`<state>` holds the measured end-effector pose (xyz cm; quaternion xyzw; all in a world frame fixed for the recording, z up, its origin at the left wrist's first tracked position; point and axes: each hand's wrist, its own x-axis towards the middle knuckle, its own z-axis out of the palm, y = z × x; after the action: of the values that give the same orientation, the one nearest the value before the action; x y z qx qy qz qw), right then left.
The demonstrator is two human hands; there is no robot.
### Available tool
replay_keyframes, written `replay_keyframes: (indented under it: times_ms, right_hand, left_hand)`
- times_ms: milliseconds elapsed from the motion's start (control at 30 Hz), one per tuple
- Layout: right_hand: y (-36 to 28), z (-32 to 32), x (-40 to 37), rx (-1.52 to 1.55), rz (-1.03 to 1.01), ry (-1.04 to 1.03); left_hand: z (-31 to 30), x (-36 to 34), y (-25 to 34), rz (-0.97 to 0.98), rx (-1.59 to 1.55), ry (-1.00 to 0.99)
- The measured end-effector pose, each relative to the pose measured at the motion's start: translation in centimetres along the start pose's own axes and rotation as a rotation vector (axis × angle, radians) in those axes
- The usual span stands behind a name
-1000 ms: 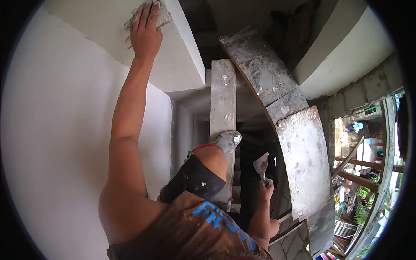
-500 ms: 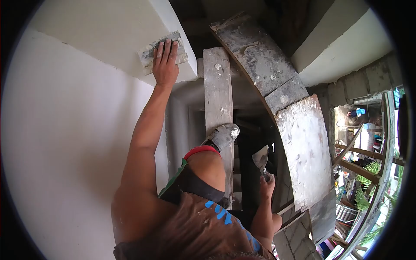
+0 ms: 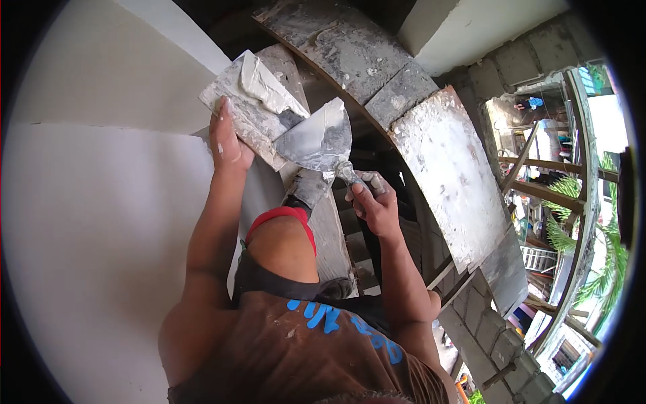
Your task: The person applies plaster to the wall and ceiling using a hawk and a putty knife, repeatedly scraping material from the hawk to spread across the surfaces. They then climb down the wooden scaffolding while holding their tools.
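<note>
My left hand (image 3: 227,138) is closed on a flat rectangular plastering trowel (image 3: 232,101), thumb at its near edge and the other fingers hidden beneath. A thick ridge of wet white plaster (image 3: 266,86) lies across the trowel's face. With its fingers wrapped round the handle, my right hand (image 3: 377,202) grips a broad putty knife (image 3: 319,143). The knife's blade, smeared with plaster, overlaps the trowel's right corner. Both tools are in front of me, above my shoe (image 3: 309,187).
A narrow wooden plank (image 3: 330,236) runs under my foot. Plaster-spattered boards (image 3: 451,175) curve along the right side. White walls (image 3: 101,222) stand at the left, and a pale beam (image 3: 481,30) is at the upper right. Beyond a timber-framed opening are palm leaves (image 3: 562,209).
My left hand has brought the trowel off the wall and turned its plastered face up. My right hand has raised the putty knife to it. The view has shifted right.
</note>
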<state>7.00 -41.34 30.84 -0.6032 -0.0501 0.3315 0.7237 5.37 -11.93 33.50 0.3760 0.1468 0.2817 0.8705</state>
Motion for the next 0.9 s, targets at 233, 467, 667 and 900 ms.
replay_keyframes:
  times_ms: [233,467,667,900]
  right_hand:
    - [-0.5,0.2,2.3,0.173,-0.073,0.077]
    - [-6.1,1.1,6.2,0.234,-0.314,0.093]
    - [-5.2,-1.3,7.8,-0.815,-1.006,0.173]
    - [-1.4,-4.6,9.2,-1.071,-0.832,0.258]
  left_hand:
    - [2.4,-1.3,-3.1,-0.043,0.140,-0.143]
    - [2.6,-1.4,-5.4,-0.054,0.321,-0.177]
    - [1.0,1.8,-2.7,-0.388,0.013,-0.094]
    - [-1.6,0.3,-1.1,-0.318,-0.217,-0.122]
